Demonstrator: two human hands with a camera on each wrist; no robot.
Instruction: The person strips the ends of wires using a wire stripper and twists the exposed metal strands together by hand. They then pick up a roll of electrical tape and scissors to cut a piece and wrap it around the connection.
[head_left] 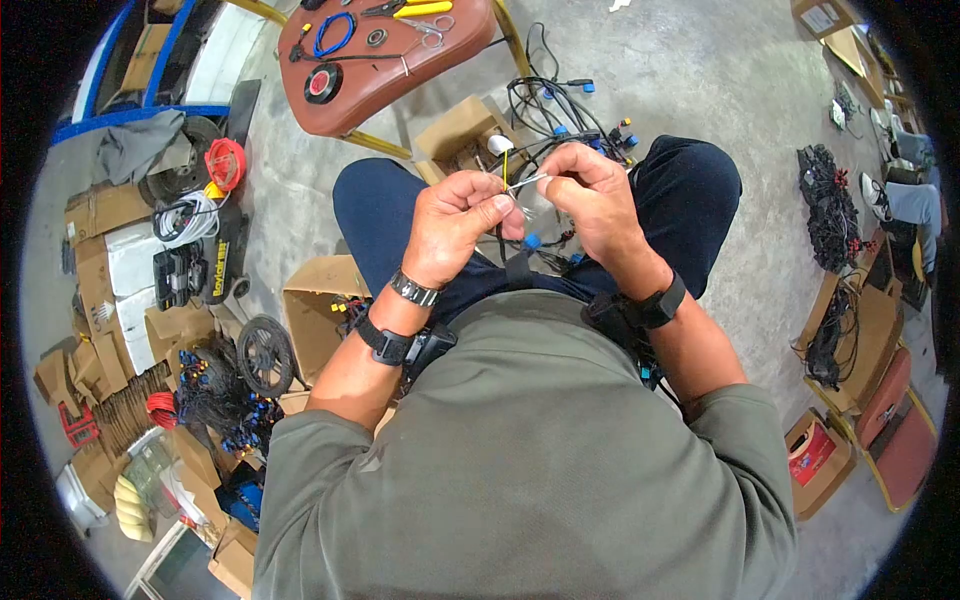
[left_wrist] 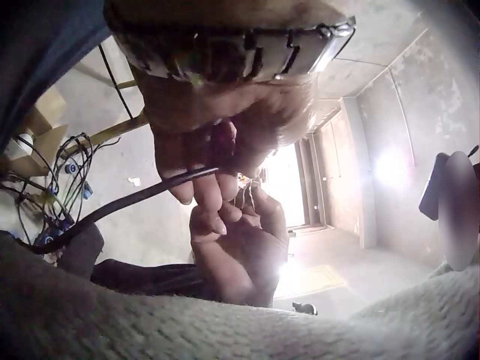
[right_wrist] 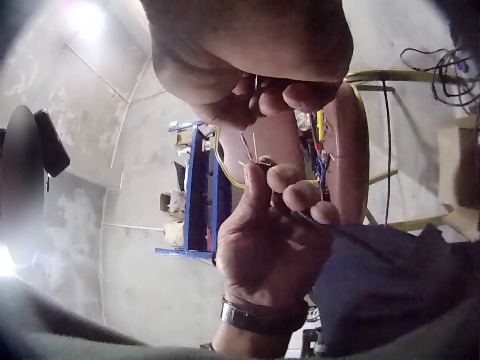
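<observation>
In the head view my left hand (head_left: 450, 230) pinches the end of a black cable between thumb and fingers, above my lap. The cable (left_wrist: 127, 205) runs down from that hand in the left wrist view. Thin inner wires fan out of its end, among them a yellow wire (head_left: 506, 165) standing up. Opposite, the right hand (head_left: 600, 212) pinches a pale thin wire (head_left: 526, 183) between thumb and forefinger, stretched across the gap from the left fingertips. In the right wrist view the left hand (right_wrist: 262, 240) grips the cable below the right hand (right_wrist: 255, 52).
A brown padded chair seat (head_left: 390, 70) in front carries scissors (head_left: 432, 35), yellow-handled pliers (head_left: 420, 9), blue wire (head_left: 333, 36) and a round red-and-black tape roll (head_left: 322, 84). Beyond my knees lie a cardboard box (head_left: 460, 130) and tangled cables (head_left: 550, 105). Boxes crowd the left side.
</observation>
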